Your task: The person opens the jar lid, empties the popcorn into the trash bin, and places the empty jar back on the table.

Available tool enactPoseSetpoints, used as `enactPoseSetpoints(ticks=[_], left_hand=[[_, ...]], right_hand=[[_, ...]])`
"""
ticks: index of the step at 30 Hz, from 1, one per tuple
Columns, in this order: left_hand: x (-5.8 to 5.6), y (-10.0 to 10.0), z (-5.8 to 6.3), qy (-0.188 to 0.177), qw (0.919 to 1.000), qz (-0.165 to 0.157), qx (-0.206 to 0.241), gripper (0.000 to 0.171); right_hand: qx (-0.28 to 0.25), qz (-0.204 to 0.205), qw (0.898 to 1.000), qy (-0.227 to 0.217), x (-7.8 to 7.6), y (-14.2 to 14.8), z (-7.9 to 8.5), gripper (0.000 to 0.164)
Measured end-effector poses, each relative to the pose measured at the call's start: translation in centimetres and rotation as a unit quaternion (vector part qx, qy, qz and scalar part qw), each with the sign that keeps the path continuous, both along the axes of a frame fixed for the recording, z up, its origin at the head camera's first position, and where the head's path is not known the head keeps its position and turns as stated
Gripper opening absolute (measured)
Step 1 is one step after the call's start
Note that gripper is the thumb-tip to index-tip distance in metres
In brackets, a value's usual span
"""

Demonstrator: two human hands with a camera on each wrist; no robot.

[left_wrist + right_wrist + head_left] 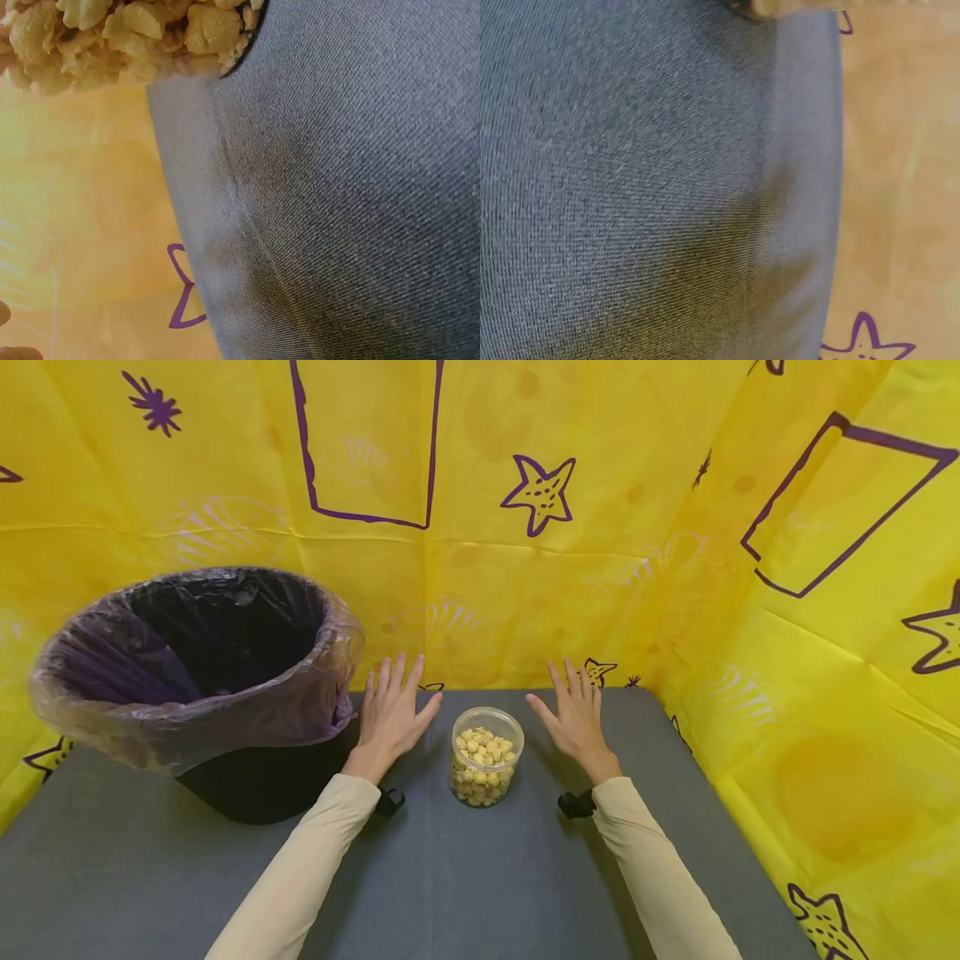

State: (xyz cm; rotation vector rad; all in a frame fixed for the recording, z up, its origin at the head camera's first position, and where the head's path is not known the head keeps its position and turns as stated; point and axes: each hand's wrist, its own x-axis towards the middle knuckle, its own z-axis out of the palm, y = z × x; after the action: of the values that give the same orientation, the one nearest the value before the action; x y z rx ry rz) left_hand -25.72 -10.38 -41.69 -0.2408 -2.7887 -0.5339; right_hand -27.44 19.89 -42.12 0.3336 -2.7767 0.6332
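A clear round plastic jar (486,758) of popcorn (480,777) stands upright on the grey table, its top uncovered. To its left my left hand (392,714) has its fingers straight and spread, apart from the jar. My right hand (577,718) mirrors it on the other side, fingers extended and thumb towards the jar. Neither hand holds anything. In the left wrist view, popcorn (135,37) shows close up at the top, with two fingertips (19,353) at the lower left edge. The right wrist view catches just a sliver of the jar at its top.
A black bin (255,781) with a translucent purple liner (187,727) stands left of my left hand. Yellow cloth (480,610) with purple drawings hangs behind and to the right of the grey table (465,885). Small black wrist cameras (576,805) sit under both wrists.
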Motion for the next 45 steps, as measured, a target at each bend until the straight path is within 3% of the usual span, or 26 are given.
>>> enactPoseSetpoints(ticks=[11, 17, 22, 29, 37, 45], left_hand=[[1.0, 0.5, -0.2, -0.004, 0.9997, -0.014, 0.018, 0.073], [1.7, 0.7, -0.2, 0.002, 0.9988, -0.022, 0.044, 0.071], [2.3, 0.9, -0.1, -0.002, 0.9971, -0.03, 0.07, 0.07], [3.3, 1.2, 0.1, -0.02, 0.9938, -0.044, 0.1, 0.07], [4.1, 1.8, 0.2, -0.035, 0.986, -0.081, 0.142, 0.067], [5.0, 2.3, 0.2, -0.063, 0.9762, -0.125, 0.166, 0.068]], right_hand=[[-0.086, 0.022, 0.996, -0.01, 1.9, 0.2, 0.6, 0.072], [-0.112, 0.034, 0.993, -0.013, 3.1, 0.3, 0.0, 0.069], [-0.139, 0.047, 0.988, -0.043, 3.8, 0.4, -0.8, 0.067], [-0.2, 0.065, 0.974, -0.081, 4.9, 0.3, -1.6, 0.062], [-0.254, 0.129, 0.953, -0.103, 5.6, -0.1, -2.4, 0.055], [-0.249, 0.19, 0.939, -0.142, 6.0, -0.6, -3.1, 0.076]])
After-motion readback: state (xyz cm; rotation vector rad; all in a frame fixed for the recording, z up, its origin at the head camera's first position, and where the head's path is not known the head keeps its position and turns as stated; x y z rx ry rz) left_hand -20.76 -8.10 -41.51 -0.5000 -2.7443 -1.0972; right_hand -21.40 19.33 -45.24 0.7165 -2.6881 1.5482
